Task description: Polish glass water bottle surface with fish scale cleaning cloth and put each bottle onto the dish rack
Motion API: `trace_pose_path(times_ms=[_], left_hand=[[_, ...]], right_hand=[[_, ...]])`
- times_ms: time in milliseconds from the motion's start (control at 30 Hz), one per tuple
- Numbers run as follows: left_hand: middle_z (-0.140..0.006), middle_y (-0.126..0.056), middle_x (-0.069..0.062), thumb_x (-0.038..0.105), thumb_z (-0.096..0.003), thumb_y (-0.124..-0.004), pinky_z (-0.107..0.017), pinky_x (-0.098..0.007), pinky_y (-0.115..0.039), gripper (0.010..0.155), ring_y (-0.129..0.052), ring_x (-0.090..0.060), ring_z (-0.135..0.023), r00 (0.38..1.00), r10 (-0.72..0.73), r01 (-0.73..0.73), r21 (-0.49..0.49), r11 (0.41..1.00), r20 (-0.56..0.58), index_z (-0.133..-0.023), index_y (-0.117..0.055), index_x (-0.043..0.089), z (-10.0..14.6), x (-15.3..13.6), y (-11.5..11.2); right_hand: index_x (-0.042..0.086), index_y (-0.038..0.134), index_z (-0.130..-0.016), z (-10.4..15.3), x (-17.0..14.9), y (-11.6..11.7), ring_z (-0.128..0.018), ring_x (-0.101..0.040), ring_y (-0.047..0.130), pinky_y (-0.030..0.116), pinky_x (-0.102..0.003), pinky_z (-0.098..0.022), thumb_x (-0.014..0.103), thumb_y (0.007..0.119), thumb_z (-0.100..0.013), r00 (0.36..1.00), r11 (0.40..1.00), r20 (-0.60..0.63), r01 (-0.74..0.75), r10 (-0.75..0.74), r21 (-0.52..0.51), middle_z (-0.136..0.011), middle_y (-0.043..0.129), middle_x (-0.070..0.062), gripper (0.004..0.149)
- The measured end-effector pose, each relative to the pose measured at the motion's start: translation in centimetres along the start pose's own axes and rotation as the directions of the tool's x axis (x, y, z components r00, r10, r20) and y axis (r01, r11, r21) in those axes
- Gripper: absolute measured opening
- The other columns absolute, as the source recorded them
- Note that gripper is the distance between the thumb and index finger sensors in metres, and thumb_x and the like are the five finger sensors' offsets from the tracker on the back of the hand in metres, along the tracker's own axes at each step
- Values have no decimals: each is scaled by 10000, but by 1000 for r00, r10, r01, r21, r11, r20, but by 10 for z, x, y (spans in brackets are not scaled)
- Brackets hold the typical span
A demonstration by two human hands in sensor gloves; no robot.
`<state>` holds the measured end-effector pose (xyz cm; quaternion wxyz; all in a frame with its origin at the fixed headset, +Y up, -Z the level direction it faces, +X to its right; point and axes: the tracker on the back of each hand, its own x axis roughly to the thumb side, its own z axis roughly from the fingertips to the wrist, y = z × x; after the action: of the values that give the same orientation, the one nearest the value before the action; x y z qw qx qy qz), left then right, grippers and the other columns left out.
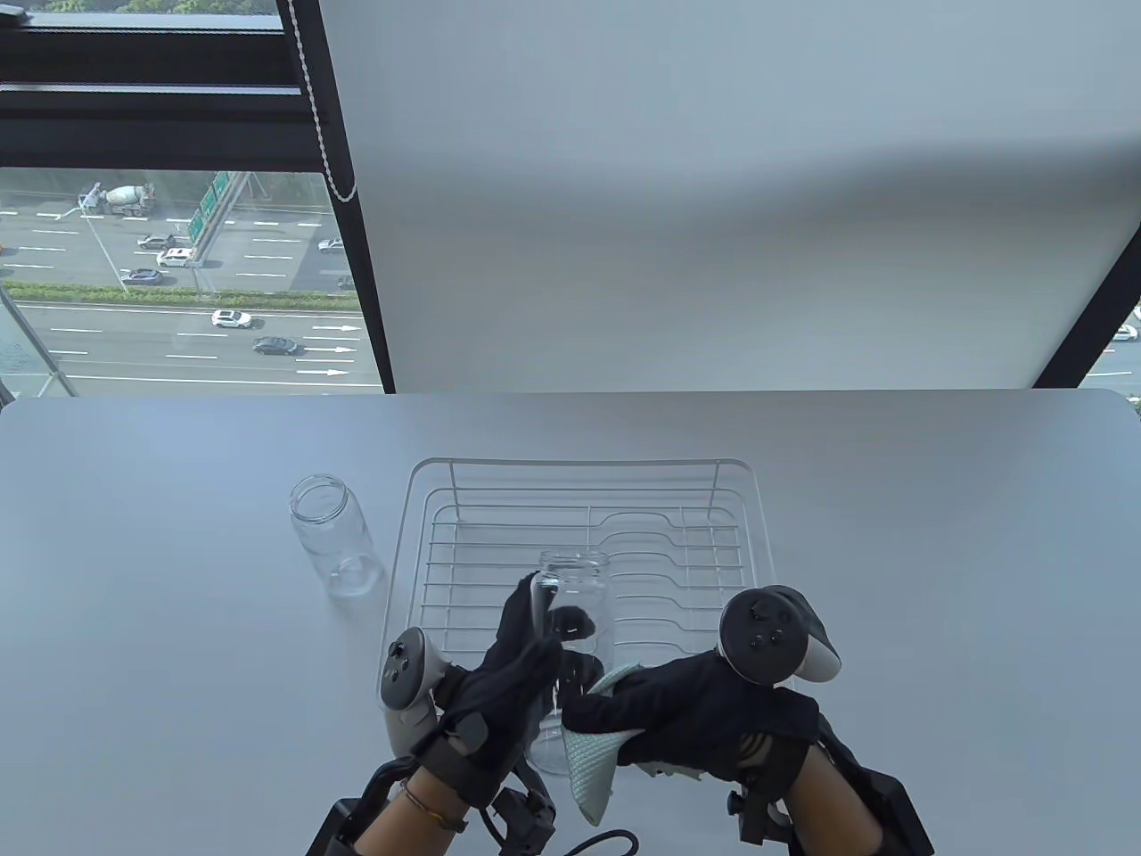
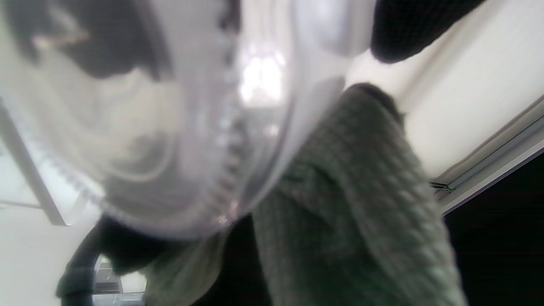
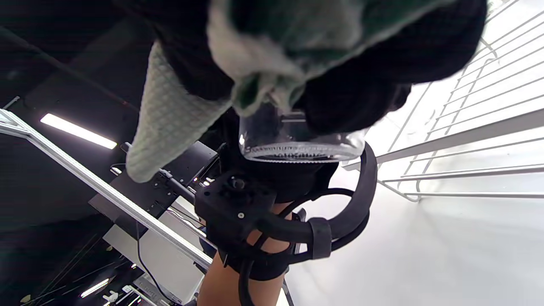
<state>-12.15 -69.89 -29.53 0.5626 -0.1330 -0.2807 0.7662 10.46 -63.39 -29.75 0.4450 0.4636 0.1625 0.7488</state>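
Polishing step: left hand [image 1: 521, 664] should keep the glass bottle [image 1: 575, 624] steady while the cloth wraps and rubs all round, turning it to reach the far side. Left fingers curl round the bottle, held above the surface [image 1: 134, 553] at the dish rack's [image 1: 584, 535] near edge. Right hand [image 1: 686, 704], palm down beside it, fingers clasp the cloth [image 1: 588, 758] against the glass. Second bottle [image 1: 332, 535] stands well left of the fingers.

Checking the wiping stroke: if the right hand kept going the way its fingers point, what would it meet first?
The right hand points toward the person's left, with the cleaning cloth under its fingers. First in that line is the glass bottle held by the left hand; it already seems to touch it, though depth is unclear.
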Motion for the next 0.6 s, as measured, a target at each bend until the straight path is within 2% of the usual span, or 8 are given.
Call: trace_pose_path(times_ms=[67, 100, 167, 300, 400, 500, 567, 600], left_hand=[[-1096, -378, -245, 627, -552, -690, -569, -657, -743, 933, -791, -531, -827, 1000, -16, 16, 10, 1000, 9, -1116, -99, 176, -1, 1, 0], [-1095, -380, -247, 629, -554, -689, -570, -653, -747, 935, -793, -531, -828, 1000, -9, 9, -7, 1000, 12, -1115, -97, 173, -2, 1, -2], [-1097, -364, -244, 624, -558, -685, -578, -658, -735, 935, -781, -534, -835, 1000, 3, -4, -67, 998, -13, -1111, -81, 172, -2, -2, -8], [-1095, -354, -244, 624, -555, -677, -576, -658, -737, 935, -778, -532, -835, 998, 54, -57, 68, 996, 43, -1104, -71, 171, 0, 0, -3], [-1098, -355, -241, 622, -560, -679, -581, -660, -732, 930, -772, -533, -840, 999, 26, -29, 61, 998, 46, -1109, -76, 175, 0, 3, 2], [-1100, -361, -242, 633, -561, -675, -582, -650, -738, 930, -779, -522, -840, 999, 27, -28, 47, 998, 30, -1115, -81, 179, 2, 2, 1], [-1097, -368, -243, 626, -554, -691, -576, -658, -737, 933, -781, -532, -834, 999, 25, -27, 51, 998, 32, -1112, -91, 181, 0, 3, 1], [-1097, -357, -245, 631, -559, -683, -582, -650, -740, 937, -777, -526, -843, 1000, 9, -9, 20, 1000, 22, -1108, -74, 177, -1, 2, 0]], right_hand=[[439, 703, -974, 10, 3, -8, -437, -258, 981, 860, -399, -317, 404, 842, -531, 998, 952, 12, -59, 65, -301, -661, 881, -160, 465], [460, 675, -983, 16, 4, -10, -487, -261, 975, 858, -403, -356, 411, 826, -537, 991, 865, -27, -125, 128, -487, -721, 869, -143, 473], [485, 667, -978, 19, 6, -9, -450, -197, 993, 881, -347, -325, 459, 810, -518, 975, 749, -79, -211, 208, -628, -690, 899, -86, 483], [476, 708, -943, 7, 6, -3, -417, -217, 987, 873, -363, -298, 427, 855, -502, 991, 960, 23, -123, 133, -252, -652, 882, -125, 467], [469, 720, -935, -2, 1, 6, -438, -250, 989, 869, -394, -317, 405, 871, -508, 1000, 995, -28, 8, -6, 103, -666, 882, -147, 458], [449, 747, -939, -1, 1, 3, -412, -258, 997, 870, -400, -299, 401, 874, -507, 1000, 1000, 12, 2, -2, 16, -631, 904, -160, 453], [452, 712, -963, 5, 4, -3, -451, -262, 983, 861, -404, -329, 402, 851, -523, 997, 977, 22, -64, 70, -203, -670, 884, -158, 464], [458, 690, -976, 11, 6, -6, -479, -261, 978, 859, -404, -351, 413, 835, -528, 990, 903, -8, -131, 140, -408, -705, 877, -146, 473]])
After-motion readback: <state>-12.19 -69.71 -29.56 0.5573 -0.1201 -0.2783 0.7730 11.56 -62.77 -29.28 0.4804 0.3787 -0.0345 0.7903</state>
